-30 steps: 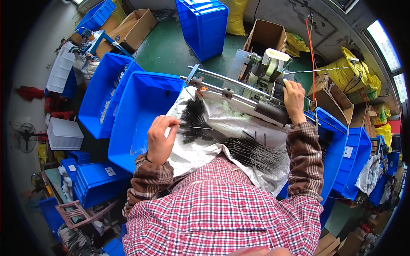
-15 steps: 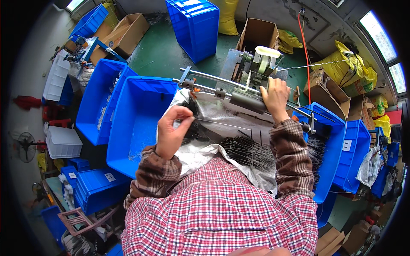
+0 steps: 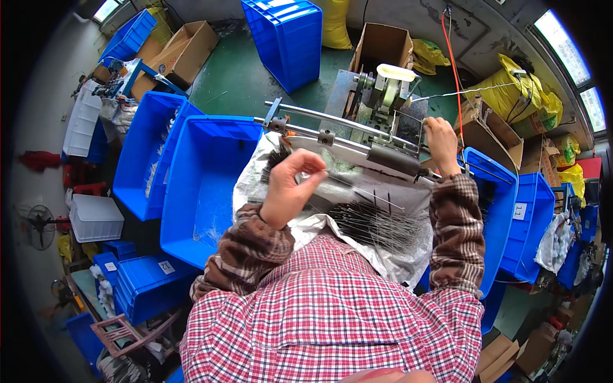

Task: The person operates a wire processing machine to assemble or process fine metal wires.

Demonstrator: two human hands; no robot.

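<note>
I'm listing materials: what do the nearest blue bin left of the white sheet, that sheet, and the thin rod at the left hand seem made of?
Blue bin: probably plastic, smooth and glossy, with a moulded-looking rim.
White sheet: perhaps plastic film or weave; it creases and shines.
Thin rod: possibly metal, straight and pale, but too fine to confirm.

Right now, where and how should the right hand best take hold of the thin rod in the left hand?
Probably a fingertip pinch on the thin rod near its free end, coming from the right: it slants away from the left hand toward the right, with that slender end exposed.
</note>
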